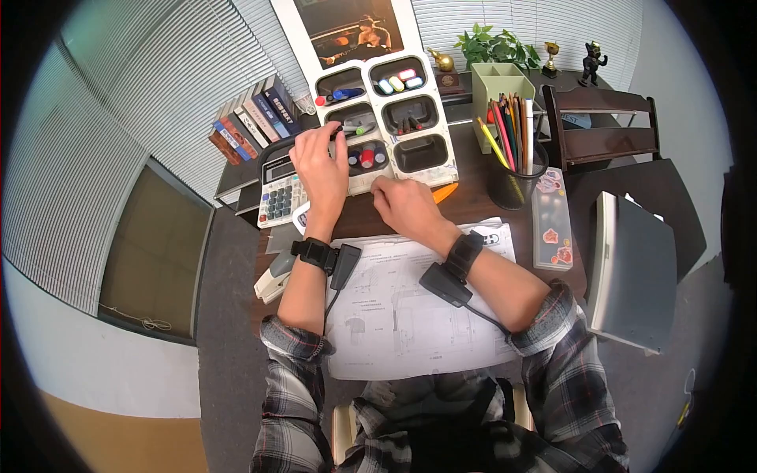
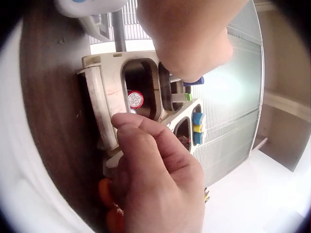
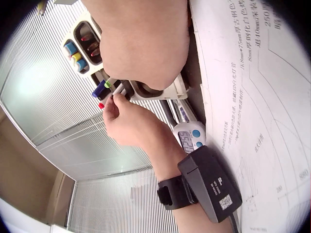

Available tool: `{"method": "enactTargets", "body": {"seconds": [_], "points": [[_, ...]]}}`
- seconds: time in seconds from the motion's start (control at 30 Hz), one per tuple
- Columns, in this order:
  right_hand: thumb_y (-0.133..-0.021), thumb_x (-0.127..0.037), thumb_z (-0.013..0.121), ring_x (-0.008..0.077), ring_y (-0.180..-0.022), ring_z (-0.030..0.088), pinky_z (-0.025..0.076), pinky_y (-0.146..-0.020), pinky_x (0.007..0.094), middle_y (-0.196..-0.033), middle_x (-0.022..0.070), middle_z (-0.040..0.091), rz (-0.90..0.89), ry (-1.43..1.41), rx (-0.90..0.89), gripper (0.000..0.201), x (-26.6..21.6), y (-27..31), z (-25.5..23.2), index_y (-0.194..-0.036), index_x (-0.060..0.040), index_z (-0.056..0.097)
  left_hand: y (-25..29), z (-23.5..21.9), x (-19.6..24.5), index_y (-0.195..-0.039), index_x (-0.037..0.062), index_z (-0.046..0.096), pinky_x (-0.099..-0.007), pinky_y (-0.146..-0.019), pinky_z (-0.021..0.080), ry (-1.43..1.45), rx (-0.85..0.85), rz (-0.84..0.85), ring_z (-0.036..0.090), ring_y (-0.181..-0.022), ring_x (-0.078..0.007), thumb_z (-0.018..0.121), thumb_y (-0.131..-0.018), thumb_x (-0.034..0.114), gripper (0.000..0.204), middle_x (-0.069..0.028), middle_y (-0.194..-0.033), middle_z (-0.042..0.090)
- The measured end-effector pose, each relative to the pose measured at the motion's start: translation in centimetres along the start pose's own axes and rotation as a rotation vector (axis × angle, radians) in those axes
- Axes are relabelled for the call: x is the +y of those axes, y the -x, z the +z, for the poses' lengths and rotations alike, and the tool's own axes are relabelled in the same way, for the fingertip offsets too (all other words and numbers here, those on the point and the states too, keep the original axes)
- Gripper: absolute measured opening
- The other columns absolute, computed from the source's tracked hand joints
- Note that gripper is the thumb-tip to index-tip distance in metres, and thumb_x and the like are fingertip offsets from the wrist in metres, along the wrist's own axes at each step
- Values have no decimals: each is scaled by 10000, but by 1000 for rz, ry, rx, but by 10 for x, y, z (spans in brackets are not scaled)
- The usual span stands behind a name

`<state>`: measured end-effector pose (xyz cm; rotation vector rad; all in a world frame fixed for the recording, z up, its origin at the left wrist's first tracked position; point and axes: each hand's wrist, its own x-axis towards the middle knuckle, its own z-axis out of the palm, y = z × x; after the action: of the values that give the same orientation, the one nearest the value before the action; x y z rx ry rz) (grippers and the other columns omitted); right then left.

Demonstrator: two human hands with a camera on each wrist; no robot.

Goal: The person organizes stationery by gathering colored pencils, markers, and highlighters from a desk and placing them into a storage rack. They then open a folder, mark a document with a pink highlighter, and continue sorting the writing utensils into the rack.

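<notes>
My left hand (image 1: 319,169) reaches over the white desk organizer (image 1: 430,176), its thumb and fingers pinching a dark pen (image 1: 337,132) at the middle left compartment. A green-ended marker (image 1: 361,131) lies beside those fingertips. In the right wrist view, the same left hand (image 3: 131,124) is behind the right hand (image 3: 146,46). Curled fingers of my right hand (image 1: 410,206) are right at the organizer's front edge, with nothing seen in them. Just behind, a red-capped item (image 2: 135,99) sits in the front left compartment. Highlighters (image 1: 400,82) fill the back right compartment.
Left of the organizer are a calculator (image 1: 277,194), a white timer (image 3: 190,136) and a stapler (image 1: 274,277). Printed sheets (image 1: 418,315) lie under my forearms. To the right stand a pencil cup (image 1: 511,189), a green box (image 1: 479,118) and a stickered case (image 1: 552,221).
</notes>
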<state>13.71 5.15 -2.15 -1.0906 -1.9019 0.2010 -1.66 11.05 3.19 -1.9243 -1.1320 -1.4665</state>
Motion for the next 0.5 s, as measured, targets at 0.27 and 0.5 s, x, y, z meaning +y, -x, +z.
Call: {"method": "enactTargets", "body": {"seconds": [0.27, 0.5], "points": [[-867, -110, 599, 394, -653, 656, 528, -629, 488, -661, 206, 639, 0, 1, -4, 90, 0, 0, 1, -838, -30, 629, 0, 0, 2, -1010, 64, 701, -400, -855, 414, -34, -57, 25, 591, -1003, -272, 685, -867, 87, 146, -77, -970, 684], [-868, -111, 599, 394, -653, 657, 528, -628, 489, -665, 203, 643, 1, -2, -9, 89, 2, 0, 2, -846, -33, 636, 2, 1, 1, -1017, 50, 699, -404, -888, 415, -24, -100, 17, 583, -1050, -281, 669, -873, 75, 149, -74, -1022, 688]]}}
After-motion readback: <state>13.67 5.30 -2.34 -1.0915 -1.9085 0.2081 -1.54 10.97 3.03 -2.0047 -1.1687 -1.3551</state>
